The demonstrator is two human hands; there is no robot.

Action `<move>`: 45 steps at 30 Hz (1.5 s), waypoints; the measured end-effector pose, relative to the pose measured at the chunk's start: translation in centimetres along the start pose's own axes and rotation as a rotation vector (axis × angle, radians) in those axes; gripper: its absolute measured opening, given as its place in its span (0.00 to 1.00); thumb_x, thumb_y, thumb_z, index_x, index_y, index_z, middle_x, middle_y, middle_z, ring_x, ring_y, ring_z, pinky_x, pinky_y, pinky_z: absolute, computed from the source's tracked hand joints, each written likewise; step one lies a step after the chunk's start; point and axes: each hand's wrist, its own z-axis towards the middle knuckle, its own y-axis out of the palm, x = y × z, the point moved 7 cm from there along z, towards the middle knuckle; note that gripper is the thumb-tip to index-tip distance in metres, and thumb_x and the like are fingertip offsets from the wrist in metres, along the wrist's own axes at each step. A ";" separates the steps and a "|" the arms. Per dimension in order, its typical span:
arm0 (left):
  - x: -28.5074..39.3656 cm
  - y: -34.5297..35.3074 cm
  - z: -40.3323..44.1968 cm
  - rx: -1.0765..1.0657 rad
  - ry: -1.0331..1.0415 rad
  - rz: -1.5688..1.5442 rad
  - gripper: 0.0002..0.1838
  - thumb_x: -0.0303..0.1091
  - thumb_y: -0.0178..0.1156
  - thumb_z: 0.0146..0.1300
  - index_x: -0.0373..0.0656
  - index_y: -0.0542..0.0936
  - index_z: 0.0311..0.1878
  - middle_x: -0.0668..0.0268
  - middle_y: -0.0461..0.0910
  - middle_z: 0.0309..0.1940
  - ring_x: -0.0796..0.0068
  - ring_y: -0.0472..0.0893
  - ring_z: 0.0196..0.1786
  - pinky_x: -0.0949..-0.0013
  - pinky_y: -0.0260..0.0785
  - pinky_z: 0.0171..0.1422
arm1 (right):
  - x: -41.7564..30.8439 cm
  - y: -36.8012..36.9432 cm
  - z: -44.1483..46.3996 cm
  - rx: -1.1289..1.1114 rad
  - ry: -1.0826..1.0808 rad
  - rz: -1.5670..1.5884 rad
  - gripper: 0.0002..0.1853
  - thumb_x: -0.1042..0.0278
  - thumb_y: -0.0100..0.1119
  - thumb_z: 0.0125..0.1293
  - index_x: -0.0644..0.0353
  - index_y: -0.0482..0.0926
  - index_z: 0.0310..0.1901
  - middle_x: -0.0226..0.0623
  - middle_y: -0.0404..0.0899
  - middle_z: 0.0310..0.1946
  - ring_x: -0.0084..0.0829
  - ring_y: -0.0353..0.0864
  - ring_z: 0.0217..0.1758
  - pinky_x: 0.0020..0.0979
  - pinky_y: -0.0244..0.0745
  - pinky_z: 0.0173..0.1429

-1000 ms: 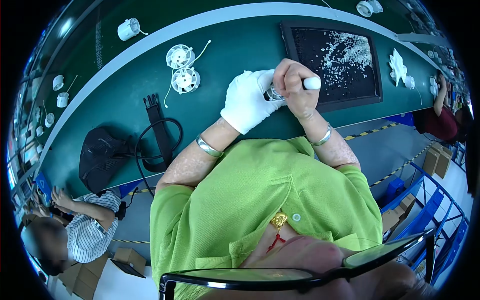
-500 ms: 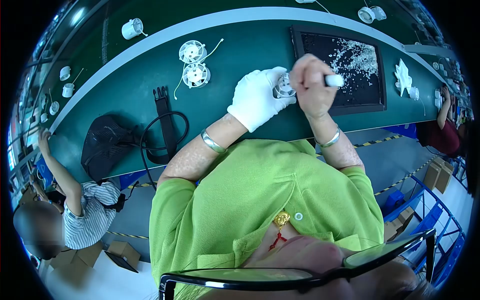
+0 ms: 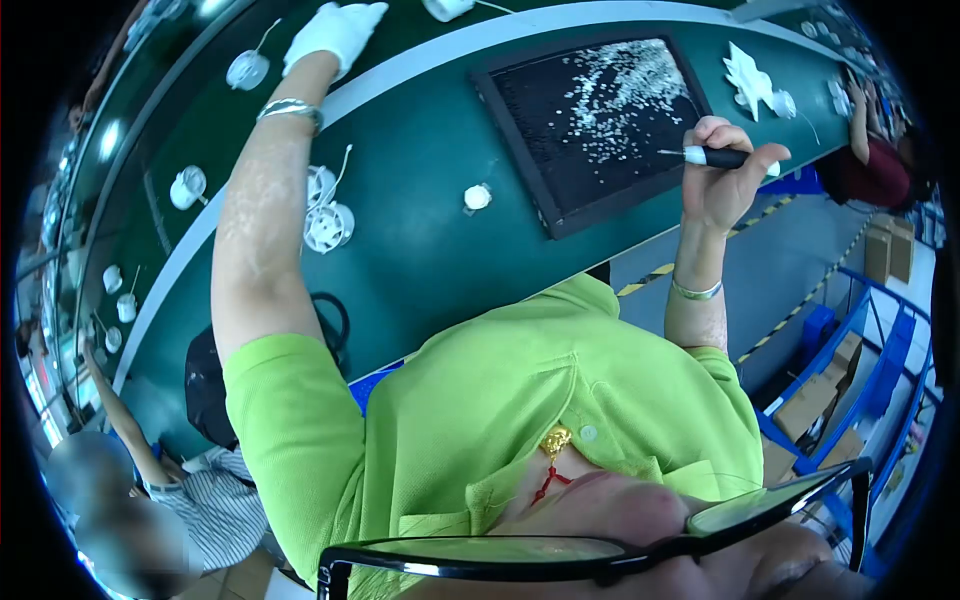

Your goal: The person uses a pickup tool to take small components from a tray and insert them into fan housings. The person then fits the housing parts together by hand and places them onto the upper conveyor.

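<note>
At 11 o'clock the left hand (image 3: 335, 38) is showing in a white glove, past the pale strip (image 3: 600, 12), and I can't tell if it is holding anything. At 2 o'clock the bare right hand (image 3: 722, 190) is gripping a screwdriver (image 3: 722, 157), whose tip is pointing to 9 o'clock over the black tray (image 3: 550, 150). 2 white fans (image 3: 329, 229) are lying together at 10 o'clock, partly behind the left arm. A small round white thing (image 3: 478, 197) is sitting alone at 12 o'clock. A white part (image 3: 248, 70) with a wire is lying near the glove. The tip is touching no fan, so no fan seems to be getting worked on right now. I can't tell which fans are finished, but many white bits (image 3: 650, 75) are lying in the tray, so they don't seem to be running out
</note>
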 end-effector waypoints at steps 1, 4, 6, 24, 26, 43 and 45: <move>0.3 1.0 0.4 0.013 0.221 0.269 0.41 0.61 0.58 0.60 0.37 0.67 0.66 0.50 0.81 0.48 0.55 0.82 0.51 0.58 0.73 0.58 | -0.1 -1.8 -0.1 0.085 0.025 0.029 0.30 0.42 0.41 0.74 0.63 0.78 0.31 0.44 0.78 0.35 0.27 0.70 0.30 0.23 0.64 0.33; 0.1 -4.9 -1.8 0.137 -0.151 0.052 0.39 0.69 0.43 0.64 0.49 0.69 0.68 0.56 0.79 0.56 0.51 0.80 0.56 0.54 0.71 0.59 | -0.4 -4.9 -0.5 0.350 -0.017 -0.038 0.26 0.47 0.48 0.74 0.65 0.79 0.29 0.45 0.79 0.34 0.26 0.70 0.29 0.22 0.64 0.33; 0.6 -9.0 -3.1 0.288 -0.210 0.097 0.36 0.68 0.42 0.66 0.49 0.75 0.63 0.58 0.83 0.48 0.57 0.82 0.51 0.59 0.75 0.53 | 0.4 -7.2 -0.5 0.406 -0.012 -0.204 0.25 0.50 0.50 0.74 0.65 0.79 0.29 0.45 0.79 0.34 0.25 0.69 0.28 0.22 0.64 0.32; -10.8 -6.1 -5.2 0.093 -0.477 -0.108 0.28 0.45 0.63 0.63 0.45 0.72 0.65 0.56 0.78 0.55 0.64 0.81 0.52 0.67 0.71 0.59 | 2.2 -11.9 0.6 0.657 0.052 -0.816 0.22 0.49 0.64 0.64 0.64 0.83 0.26 0.31 0.78 0.19 0.19 0.68 0.20 0.19 0.64 0.27; -4.0 -10.3 -7.4 0.271 -0.335 -0.195 0.26 0.43 0.63 0.63 0.44 0.74 0.63 0.58 0.81 0.49 0.68 0.81 0.49 0.70 0.71 0.57 | 2.8 -11.8 0.7 0.647 0.048 -0.797 0.22 0.49 0.65 0.63 0.64 0.83 0.25 0.30 0.78 0.19 0.19 0.67 0.20 0.19 0.63 0.27; 11.3 -0.1 -22.1 0.210 -0.057 -0.260 0.30 0.32 0.71 0.49 0.37 0.75 0.57 0.56 0.78 0.46 0.63 0.80 0.45 0.66 0.73 0.53 | 3.0 -10.8 0.8 0.594 0.124 -0.892 0.20 0.52 0.68 0.61 0.64 0.83 0.26 0.29 0.79 0.19 0.19 0.67 0.20 0.19 0.63 0.28; 11.2 0.2 -22.3 0.224 -0.057 -0.269 0.30 0.32 0.71 0.49 0.37 0.74 0.57 0.56 0.78 0.46 0.62 0.80 0.45 0.66 0.73 0.53 | 3.0 -10.7 0.8 0.593 0.134 -0.905 0.20 0.52 0.68 0.61 0.64 0.83 0.26 0.29 0.79 0.19 0.19 0.68 0.20 0.19 0.63 0.28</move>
